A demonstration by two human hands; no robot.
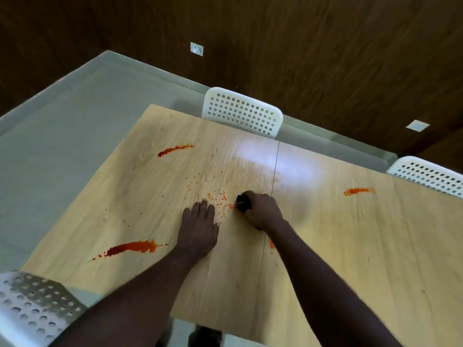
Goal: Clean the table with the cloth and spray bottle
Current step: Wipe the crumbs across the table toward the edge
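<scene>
pale wood counter (350, 246) streaked with red stains (132, 247); left hand (199, 229) lies flat, fingers (204, 207) straight and spread; right hand (263, 211) curls its fingers round a dark cloth (242, 202).

One pale wooden table (325, 246) bears three long orange-red sauce smears (130, 247), at ten, eight and three o'clock; three white perforated plastic chairs (241, 112) stand at twelve, two and seven.

We see our left hand (199, 227) flat on the pale wood-grain worktop (350, 246), fingers straight. Our right hand (263, 209) curls round a small black item (242, 203) beside scattered orange crumbs (218, 197). A long red-orange smear (132, 247) lies left.
</scene>
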